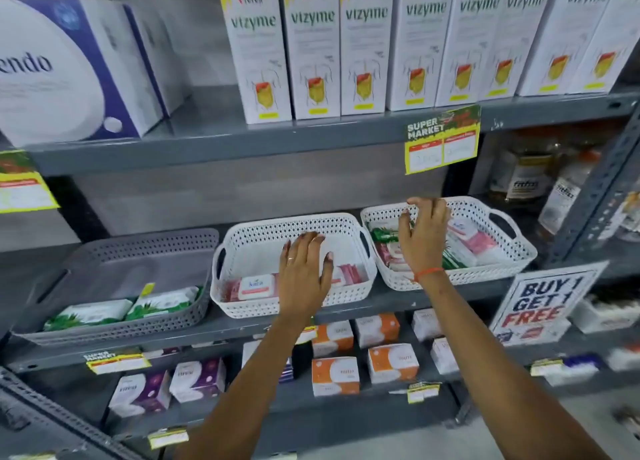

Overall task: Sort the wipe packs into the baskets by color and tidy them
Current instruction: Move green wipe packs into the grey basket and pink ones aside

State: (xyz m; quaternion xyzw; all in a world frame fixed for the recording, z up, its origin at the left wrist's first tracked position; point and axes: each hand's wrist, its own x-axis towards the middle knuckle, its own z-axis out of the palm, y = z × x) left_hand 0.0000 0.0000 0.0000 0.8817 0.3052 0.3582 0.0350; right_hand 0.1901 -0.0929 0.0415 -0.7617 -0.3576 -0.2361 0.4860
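Three baskets stand in a row on the middle shelf. The grey basket (166, 248) on the left holds two green wipe packs (162, 302) at its front. The middle white basket (291, 226) holds pink wipe packs (254, 286) along its front wall. My left hand (304, 272) lies flat, fingers spread, over those pink packs and seems to hold nothing. The right white basket (485, 210) contains a mix of pink packs (474, 240) and green packs (382, 234). My right hand (422, 234) hovers over that mix with curled, parted fingers and nothing in it.
Tall white Vizyme boxes (315, 47) fill the shelf above, with a yellow price tag (441, 141) hanging from its edge. Bottles (526, 175) stand right of the baskets. A "Buy 1 Get 1 Free" sign (543, 304) and orange boxes (336, 373) sit below.
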